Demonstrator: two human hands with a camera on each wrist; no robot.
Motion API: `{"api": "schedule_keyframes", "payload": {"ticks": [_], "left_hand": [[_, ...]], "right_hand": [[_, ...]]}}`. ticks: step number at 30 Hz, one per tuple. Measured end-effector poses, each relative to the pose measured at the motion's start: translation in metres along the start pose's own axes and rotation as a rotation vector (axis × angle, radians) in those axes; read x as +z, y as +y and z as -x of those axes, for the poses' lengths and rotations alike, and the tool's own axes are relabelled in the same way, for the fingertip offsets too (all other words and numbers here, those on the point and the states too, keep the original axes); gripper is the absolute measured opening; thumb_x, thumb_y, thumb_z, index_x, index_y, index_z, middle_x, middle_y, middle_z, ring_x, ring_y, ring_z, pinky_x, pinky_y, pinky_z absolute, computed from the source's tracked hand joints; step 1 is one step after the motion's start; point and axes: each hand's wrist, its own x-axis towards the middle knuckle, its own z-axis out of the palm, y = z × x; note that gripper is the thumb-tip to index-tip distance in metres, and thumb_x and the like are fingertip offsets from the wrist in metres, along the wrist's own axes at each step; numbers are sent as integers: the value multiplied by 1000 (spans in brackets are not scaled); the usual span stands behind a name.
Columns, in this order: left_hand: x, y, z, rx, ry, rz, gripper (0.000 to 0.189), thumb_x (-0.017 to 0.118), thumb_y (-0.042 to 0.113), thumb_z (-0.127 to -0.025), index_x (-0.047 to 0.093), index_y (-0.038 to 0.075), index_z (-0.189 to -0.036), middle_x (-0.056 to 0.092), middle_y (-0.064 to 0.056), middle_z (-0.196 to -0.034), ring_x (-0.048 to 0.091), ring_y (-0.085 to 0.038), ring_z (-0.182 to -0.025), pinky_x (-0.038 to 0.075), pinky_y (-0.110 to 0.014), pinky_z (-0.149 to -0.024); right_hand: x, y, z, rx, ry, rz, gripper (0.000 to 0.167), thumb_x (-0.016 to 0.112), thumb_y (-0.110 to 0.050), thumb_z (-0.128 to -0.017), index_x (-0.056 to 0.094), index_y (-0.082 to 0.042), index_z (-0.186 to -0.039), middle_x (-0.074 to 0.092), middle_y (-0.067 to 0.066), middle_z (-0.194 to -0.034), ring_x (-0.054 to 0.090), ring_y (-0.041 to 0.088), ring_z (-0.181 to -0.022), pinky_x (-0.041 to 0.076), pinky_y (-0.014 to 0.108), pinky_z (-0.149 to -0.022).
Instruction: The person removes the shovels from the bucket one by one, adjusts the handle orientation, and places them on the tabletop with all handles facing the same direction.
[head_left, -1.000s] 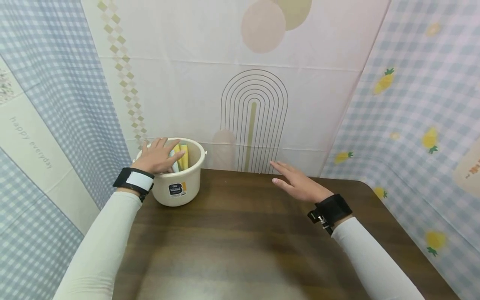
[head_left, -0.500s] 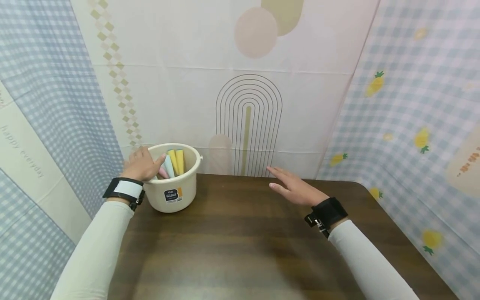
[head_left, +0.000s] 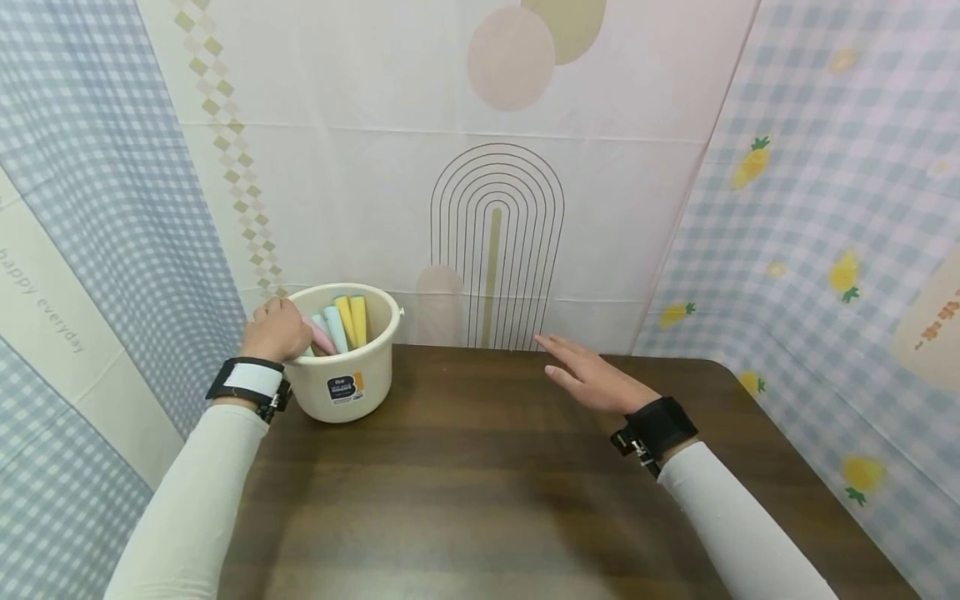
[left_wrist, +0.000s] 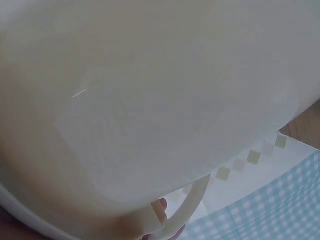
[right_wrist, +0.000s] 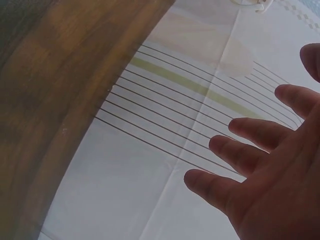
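Observation:
A cream bucket [head_left: 378, 367] with a dark label stands at the back left of the table. My left hand [head_left: 276, 331] grips its left rim, fingers curled over the edge. In the left wrist view the bucket's wall [left_wrist: 175, 100] fills most of the picture, and fingertips [left_wrist: 163, 203] show by its curved handle [left_wrist: 192, 202]. Inside the bucket lean several slim rolls: yellow ones [head_left: 358, 321], light blue ones [head_left: 335, 327] and a pink one [head_left: 321, 335]. My right hand [head_left: 596, 377] hovers over the table's right half, fingers extended, holding nothing.
The dark wooden table [head_left: 450, 467] stretches in front of me. A pale printed curtain [head_left: 360, 183] hangs along its back edge. Checked cloths hang at the left [head_left: 127, 125] and right [head_left: 810, 275].
My left hand has drawn back from over the bucket's opening to its left rim and curled there, uncovering the rolls. The view has shifted slightly; my right hand stays about where it was.

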Motion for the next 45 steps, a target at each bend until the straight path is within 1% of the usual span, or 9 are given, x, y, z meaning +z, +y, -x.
{"api": "schedule_keyframes", "payload": {"ticks": [4, 8, 12, 23, 26, 30, 37, 42, 45], "left_hand": [[2, -1, 0, 5, 26, -8, 64, 36, 13, -94, 33, -28, -142, 37, -43, -137, 38, -60, -125, 36, -73, -107], [3, -3, 0, 10, 41, -16, 62, 31, 15, -97, 31, -29, -141, 34, -44, -139, 37, -63, -127, 37, -74, -106], [3, -2, 1, 8, 47, -16, 61, 30, 17, -100, 32, -29, -141, 34, -44, -139, 37, -64, -127, 37, -75, -105], [3, -2, 2, -8, 37, -10, 61, 33, 14, -96, 33, -27, -142, 35, -44, -139, 36, -62, -129, 35, -74, -108], [2, -1, 2, -6, 35, -15, 61, 32, 14, -96, 32, -27, -142, 34, -45, -140, 35, -63, -131, 35, -74, -109], [2, 0, 1, -1, 37, -20, 61, 32, 15, -97, 33, -27, -141, 34, -45, -141, 34, -62, -132, 35, -74, -108], [3, 5, -2, 13, 23, -27, 61, 32, 14, -96, 36, -25, -142, 34, -42, -144, 31, -62, -136, 34, -75, -109], [4, 13, -2, 23, 34, -19, 61, 34, 13, -94, 37, -25, -142, 36, -40, -142, 35, -61, -133, 36, -75, -108], [5, 17, -3, 27, 37, -23, 61, 33, 13, -95, 37, -25, -142, 38, -40, -141, 36, -59, -135, 35, -73, -111]], "right_hand": [[2, 0, 1, 8, 0, -8, 62, 40, -44, -111, 23, -21, -167, 22, 16, -172, 20, 39, -159, 22, 64, -125], [4, 1, 2, 7, -2, -15, 62, 40, -44, -112, 23, -21, -166, 21, 16, -172, 20, 38, -160, 22, 64, -125], [4, 0, 1, 2, -4, -13, 61, 39, -42, -112, 24, -19, -166, 21, 17, -172, 20, 39, -159, 22, 64, -125], [4, 1, 0, 4, -9, -12, 60, 40, -38, -112, 25, -17, -166, 21, 19, -172, 19, 40, -159, 22, 65, -124], [4, 0, 0, 5, -10, -13, 61, 40, -39, -112, 25, -15, -166, 21, 20, -171, 20, 41, -159, 22, 65, -124], [4, 0, -1, 8, -14, -10, 62, 39, -43, -112, 24, -17, -166, 20, 20, -172, 19, 41, -159, 22, 65, -124], [5, 0, -1, 15, -18, -6, 62, 39, -44, -112, 23, -20, -166, 20, 20, -172, 20, 41, -159, 22, 65, -124], [5, 0, -1, 15, -19, -8, 62, 39, -43, -112, 23, -19, -166, 20, 20, -172, 20, 41, -159, 23, 65, -124], [5, -1, -2, 16, -22, -8, 62, 38, -44, -112, 23, -20, -167, 19, 20, -172, 20, 41, -159, 23, 65, -124]]}}
